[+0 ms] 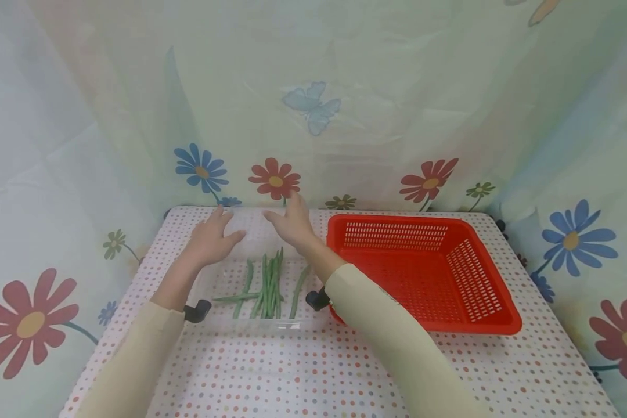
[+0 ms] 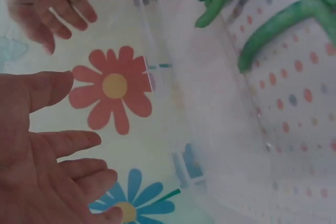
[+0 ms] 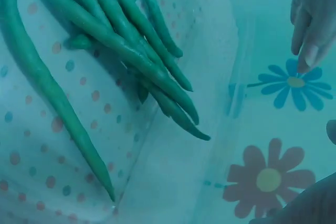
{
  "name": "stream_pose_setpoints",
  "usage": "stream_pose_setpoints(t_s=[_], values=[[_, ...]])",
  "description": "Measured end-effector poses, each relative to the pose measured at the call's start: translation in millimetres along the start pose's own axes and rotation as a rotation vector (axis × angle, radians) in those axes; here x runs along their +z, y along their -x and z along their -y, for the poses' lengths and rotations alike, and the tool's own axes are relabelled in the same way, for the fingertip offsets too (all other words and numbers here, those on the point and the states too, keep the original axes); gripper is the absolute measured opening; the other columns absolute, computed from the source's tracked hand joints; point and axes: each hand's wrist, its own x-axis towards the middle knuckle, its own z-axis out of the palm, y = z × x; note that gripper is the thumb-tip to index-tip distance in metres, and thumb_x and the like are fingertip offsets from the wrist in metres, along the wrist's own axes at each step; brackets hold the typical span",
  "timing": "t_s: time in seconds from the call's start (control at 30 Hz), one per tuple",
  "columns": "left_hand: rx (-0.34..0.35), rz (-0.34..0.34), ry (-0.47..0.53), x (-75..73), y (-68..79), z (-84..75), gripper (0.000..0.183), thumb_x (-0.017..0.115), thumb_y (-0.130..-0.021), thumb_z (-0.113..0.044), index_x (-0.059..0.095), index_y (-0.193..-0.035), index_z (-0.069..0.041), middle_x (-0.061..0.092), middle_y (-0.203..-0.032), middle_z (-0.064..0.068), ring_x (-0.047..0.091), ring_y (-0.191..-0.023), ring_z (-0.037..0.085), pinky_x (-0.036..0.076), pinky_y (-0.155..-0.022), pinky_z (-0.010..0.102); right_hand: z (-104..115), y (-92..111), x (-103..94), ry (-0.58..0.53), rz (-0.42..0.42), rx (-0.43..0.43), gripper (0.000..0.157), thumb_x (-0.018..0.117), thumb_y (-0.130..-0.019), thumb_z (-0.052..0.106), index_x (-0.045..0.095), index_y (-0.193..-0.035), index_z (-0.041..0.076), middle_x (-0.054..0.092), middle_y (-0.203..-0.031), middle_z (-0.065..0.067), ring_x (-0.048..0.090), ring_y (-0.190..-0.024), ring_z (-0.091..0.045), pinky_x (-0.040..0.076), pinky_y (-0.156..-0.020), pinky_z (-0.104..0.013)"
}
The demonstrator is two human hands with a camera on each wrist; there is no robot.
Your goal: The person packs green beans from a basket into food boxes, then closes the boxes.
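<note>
A clear plastic box [image 1: 287, 326] stands on the left half of the table, with several green beans [image 1: 273, 284] lying loose on its bottom. Most beans bunch in the middle; one lies apart toward the right side, seen well in the right wrist view [image 3: 55, 90]. Over the box's far left part hovers my left hand [image 1: 211, 239], fingers spread and nothing in them. My right hand [image 1: 291, 222] is raised above the far side, its fingers extended and thumb apart, holding nothing. In the left wrist view both palms face each other beyond the box wall.
Just right of the box sits a red perforated plastic basket [image 1: 428, 219], with its near left corner behind the right forearm. A dotted cloth [image 1: 240, 371] covers the table. A flowered curtain [image 1: 366, 139] hangs behind and along both sides.
</note>
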Motion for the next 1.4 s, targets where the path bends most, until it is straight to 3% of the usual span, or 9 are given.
stream_pose_setpoints(t_s=[0.13, 0.37, 0.53, 0.67, 0.8, 0.9, 1.1, 1.23, 1.4], values=[[-0.038, 0.04, 0.05, -1.7, -26.0, -0.1, 0.072, 0.048, -0.108, -0.042, 0.03, -0.161, 0.003, 0.019, -0.17, 0.029, 0.019, -0.156, 0.052, 0.015, -0.128, 0.07, -8, -4, 3.0, 0.027, -0.018, 0.054, 0.089, 0.067, -0.101, 0.037, 0.014, -0.167, 0.009, 0.017, -0.174, -0.011, 0.02, -0.159, -0.031, 0.025, -0.131, -0.054], [-0.219, 0.005, 0.133, 13.9, -54.2, 16.8, 0.079, 0.047, -0.106, -0.048, 0.019, -0.166, -0.005, 0.024, -0.171, 0.023, 0.019, -0.158, 0.047, -0.018, -0.122, 0.074, -35, -10, 4.0, 0.232, -0.066, 0.107, 0.089, 0.068, -0.1, 0.037, 0.014, -0.167, 0.011, 0.016, -0.174, -0.01, 0.024, -0.158, -0.032, 0.028, -0.13, -0.054], [-0.346, 0.03, 0.108, 31.3, -59.2, 37.0, 0.081, 0.044, -0.106, -0.051, 0.024, -0.162, 0.004, 0.026, -0.168, 0.028, 0.019, -0.157, 0.049, -0.016, -0.122, 0.076, -50, -15, 5.6, 0.358, -0.085, 0.189, 0.093, 0.07, -0.098, 0.039, 0.014, -0.166, 0.009, 0.016, -0.174, -0.012, 0.026, -0.157, -0.035, 0.029, -0.129, -0.055], [-0.42, 0.078, 0.142, 38.7, -58.2, 45.9, 0.082, 0.044, -0.106, -0.049, 0.022, -0.161, 0.009, 0.025, -0.166, 0.032, 0.02, -0.156, 0.052, 0.002, -0.128, 0.071, -53, -19, 7.1, 0.375, -0.036, 0.238, 0.092, 0.069, -0.098, 0.041, 0.018, -0.165, 0.004, 0.015, -0.173, -0.022, 0.026, -0.156, -0.043, 0.027, -0.128, -0.061], [-0.437, 0.122, 0.214, 42.8, -59.2, 47.8, 0.085, 0.044, -0.107, -0.049, 0.017, -0.162, 0.01, 0.017, -0.168, 0.034, 0.016, -0.157, 0.051, 0.017, -0.131, 0.061, -53, -19, 7.9, 0.424, 0.019, 0.322, 0.091, 0.069, -0.098, 0.044, 0.021, -0.166, 0.008, 0.027, -0.17, -0.02, 0.038, -0.151, -0.041, 0.034, -0.125, -0.061], [-0.442, 0.132, 0.221, 44.2, -60.8, 46.8, 0.085, 0.043, -0.106, -0.05, 0.016, -0.163, 0.008, 0.014, -0.17, 0.031, 0.012, -0.158, 0.05, 0.014, -0.131, 0.06, -53, -19, 7.8, 0.443, 0.06, 0.367, 0.091, 0.069, -0.098, 0.047, 0.021, -0.167, 0.012, 0.038, -0.166, -0.015, 0.046, -0.145, -0.036, 0.04, -0.122, -0.059], [-0.436, 0.12, 0.216, 44.9, -61.9, 44.2, 0.082, 0.042, -0.107, -0.05, 0.019, -0.163, 0.005, 0.015, -0.171, 0.029, 0.011, -0.159, 0.049, 0.013, -0.131, 0.061, -51, -17, 6.1, 0.466, 0.084, 0.368, 0.081, 0.068, -0.099, 0.047, 0.031, -0.162, 0.011, 0.052, -0.153, -0.016, 0.056, -0.128, -0.035, 0.048, -0.116, -0.057], [-0.433, 0.118, 0.219, 44.6, -61.3, 45.0, 0.08, 0.041, -0.108, -0.049, 0.02, -0.163, 0.005, 0.016, -0.17, 0.029, 0.013, -0.159, 0.049, 0.014, -0.131, 0.062, -48, -15, 4.5, 0.486, 0.084, 0.349, 0.08, 0.068, -0.099, 0.047, 0.033, -0.16, 0.009, 0.047, -0.156, -0.02, 0.048, -0.136, -0.039, 0.043, -0.119, -0.061], [-0.423, 0.114, 0.21, 45.0, -60.3, 45.9, 0.079, 0.041, -0.108, -0.048, 0.022, -0.162, 0.006, 0.019, -0.169, 0.03, 0.016, -0.158, 0.049, 0.015, -0.13, 0.062, -47, -18, 0.5, 0.479, 0.078, 0.364, 0.088, 0.068, -0.097, 0.046, 0.025, -0.164, 0.008, 0.021, -0.17, -0.025, 0.026, -0.155, -0.047, 0.03, -0.125, -0.065]])
